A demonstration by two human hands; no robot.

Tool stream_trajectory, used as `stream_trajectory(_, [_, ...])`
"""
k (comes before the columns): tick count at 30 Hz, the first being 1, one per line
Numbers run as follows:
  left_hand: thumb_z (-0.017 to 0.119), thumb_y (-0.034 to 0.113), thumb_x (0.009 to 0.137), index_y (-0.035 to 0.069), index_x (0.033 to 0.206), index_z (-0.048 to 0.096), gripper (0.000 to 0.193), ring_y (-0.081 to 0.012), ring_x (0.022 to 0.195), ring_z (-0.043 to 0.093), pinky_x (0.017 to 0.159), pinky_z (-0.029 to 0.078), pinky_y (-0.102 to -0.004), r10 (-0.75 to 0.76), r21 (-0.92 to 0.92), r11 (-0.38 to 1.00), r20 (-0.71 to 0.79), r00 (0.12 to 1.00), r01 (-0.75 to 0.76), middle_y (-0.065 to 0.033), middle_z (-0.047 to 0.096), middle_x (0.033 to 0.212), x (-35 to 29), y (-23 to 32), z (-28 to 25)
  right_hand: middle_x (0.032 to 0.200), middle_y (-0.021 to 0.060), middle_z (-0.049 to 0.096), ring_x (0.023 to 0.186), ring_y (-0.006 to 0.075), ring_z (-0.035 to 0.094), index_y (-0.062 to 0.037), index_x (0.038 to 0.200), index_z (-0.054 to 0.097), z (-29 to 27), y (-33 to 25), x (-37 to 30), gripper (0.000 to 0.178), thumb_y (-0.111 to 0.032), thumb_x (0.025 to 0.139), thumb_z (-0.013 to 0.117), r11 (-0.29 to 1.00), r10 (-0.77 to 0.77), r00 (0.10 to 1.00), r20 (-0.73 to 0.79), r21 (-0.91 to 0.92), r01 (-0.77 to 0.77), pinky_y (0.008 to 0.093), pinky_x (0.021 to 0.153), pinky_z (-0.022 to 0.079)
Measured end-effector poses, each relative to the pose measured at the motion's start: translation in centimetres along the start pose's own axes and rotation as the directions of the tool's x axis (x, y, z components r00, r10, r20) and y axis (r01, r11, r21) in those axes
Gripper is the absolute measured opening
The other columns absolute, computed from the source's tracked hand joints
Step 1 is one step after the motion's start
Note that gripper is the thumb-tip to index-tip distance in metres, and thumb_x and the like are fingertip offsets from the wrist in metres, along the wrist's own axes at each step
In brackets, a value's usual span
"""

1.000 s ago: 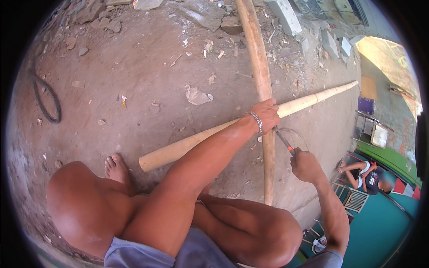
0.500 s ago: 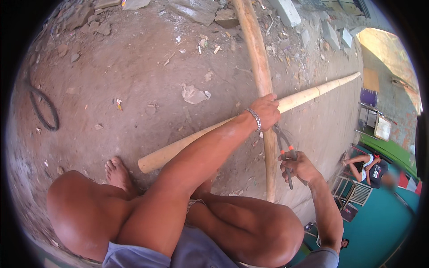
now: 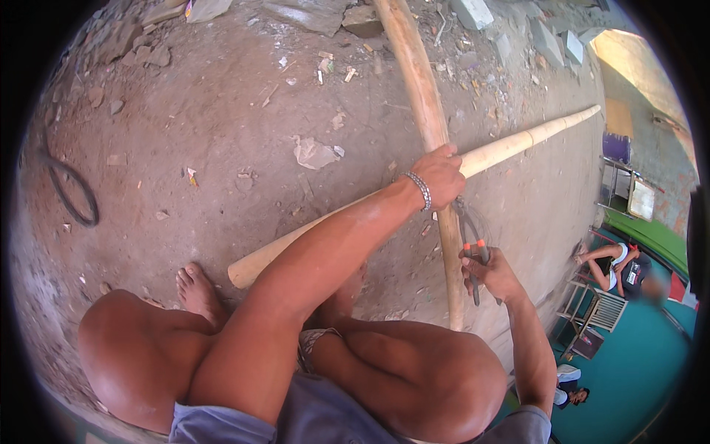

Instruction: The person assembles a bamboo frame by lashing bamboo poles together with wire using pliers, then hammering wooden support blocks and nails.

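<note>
Two wooden poles cross on the dirt ground in front of me. One pole (image 3: 418, 70) runs from the far side toward my right knee. Under or against it lies a paler, bamboo-like pole (image 3: 529, 140), slanting from near left to far right. At the crossing, my left hand (image 3: 440, 176) is closed around the wood and hides the joint. My right hand (image 3: 489, 272) grips a pair of pincers (image 3: 464, 222) with dark handles and orange bands. Their jaws sit just below my left hand, beside the upright-running pole. Thin wire seems to loop near the jaws, but it is blurred.
Broken stones (image 3: 362, 22) and pale blocks (image 3: 472, 13) lie along the far edge. A dark hose loop (image 3: 70, 185) rests at left, and a crumpled scrap (image 3: 314, 152) lies mid-ground. To the right, a person (image 3: 629, 270) sits near a metal-framed chair (image 3: 603, 311); another person (image 3: 569, 388) is lower down.
The view has shifted slightly. My right hand and the pincers have moved slightly up, with the handles now closer to upright. My left hand keeps its hold at the crossing.
</note>
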State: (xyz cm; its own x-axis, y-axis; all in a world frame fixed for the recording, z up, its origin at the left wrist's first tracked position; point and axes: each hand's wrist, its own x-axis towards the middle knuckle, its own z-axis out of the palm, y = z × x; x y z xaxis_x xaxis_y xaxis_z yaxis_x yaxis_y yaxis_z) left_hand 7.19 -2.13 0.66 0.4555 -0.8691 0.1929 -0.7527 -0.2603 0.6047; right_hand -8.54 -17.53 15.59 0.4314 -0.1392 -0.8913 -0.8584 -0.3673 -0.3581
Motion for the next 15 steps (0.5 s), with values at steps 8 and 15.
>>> stream_trajectory(8, [0.069,0.011,0.082,0.023,0.098,0.083,0.024,-0.0212,0.111,0.062,0.122,0.029,-0.0449,-0.009,-0.041,0.999,0.052,0.999,0.011,-0.0037,0.074,0.09,0.2,0.3,-0.4,0.076,0.0066,0.063,0.059,0.0164,0.063,0.0023,0.098,0.062,0.3,0.5,0.2,0.014,-0.011,0.103,0.063,0.999,-0.04,0.999,-0.021,0.007,0.04,0.0327,0.055,0.051])
stream_trajectory(15, [0.068,0.01,0.082,0.021,0.097,0.083,0.023,-0.0218,0.11,0.063,0.122,0.029,-0.0449,-0.013,-0.03,0.999,0.03,0.999,0.014,-0.0048,0.074,0.089,0.1,0.5,-0.4,0.076,0.006,0.062,0.058,0.016,0.062,0.0027,0.097,0.062,0.1,1.6,0.7,0.017,-0.013,0.103,0.064,0.998,-0.058,0.998,-0.022,0.004,0.058,0.033,0.055,0.05])
